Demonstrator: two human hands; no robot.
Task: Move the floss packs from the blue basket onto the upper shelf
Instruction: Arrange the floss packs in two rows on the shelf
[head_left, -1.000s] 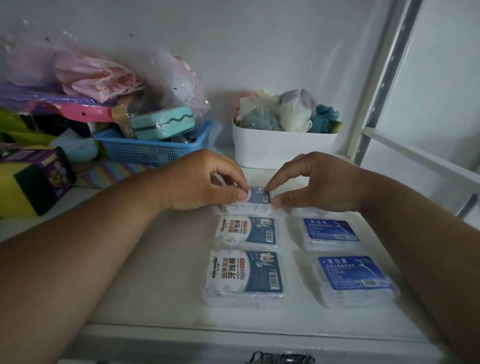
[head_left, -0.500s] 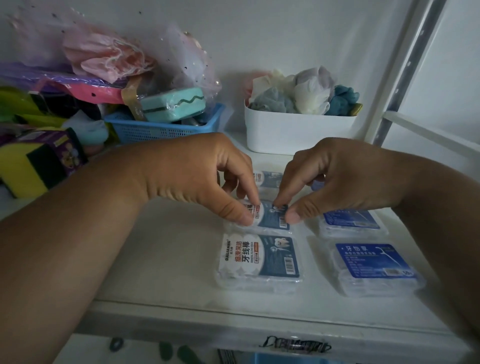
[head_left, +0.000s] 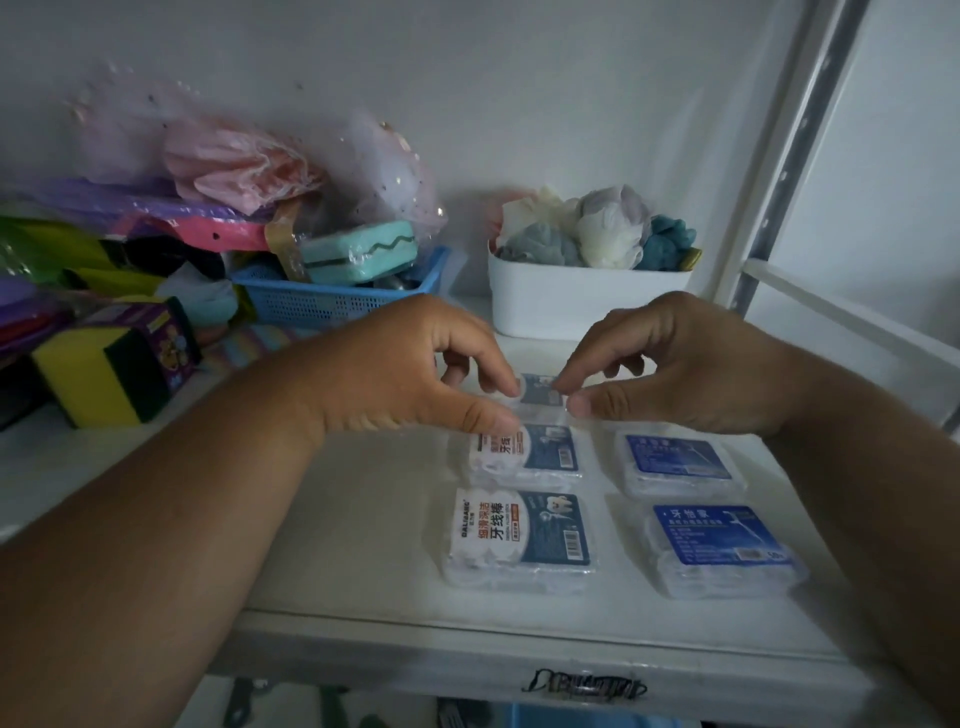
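Observation:
Several clear floss packs lie in two columns on the white upper shelf (head_left: 363, 519). The left column has a front pack (head_left: 519, 540), a middle pack (head_left: 524, 452) and a rear pack (head_left: 540, 392), all with white and dark blue labels. On the right are two blue-labelled packs (head_left: 675, 462), (head_left: 722, 545). My left hand (head_left: 405, 374) pinches the rear pack's left edge with thumb and forefinger. My right hand (head_left: 685, 369) pinches its right edge. A further pack on the right may be hidden behind my right hand.
A blue mesh basket (head_left: 332, 301) holding a wrapped teal soap box (head_left: 358, 252) stands at the back left, beside sponges (head_left: 104, 374) and bagged items. A white tub (head_left: 587, 301) of bath puffs stands at the back. The metal shelf post (head_left: 779, 182) rises on the right. Something blue (head_left: 571, 719) shows below the shelf edge.
Half a second ago both hands pinched the middle pack of the left column. They have since moved back to the rear pack. The view has tilted slightly.

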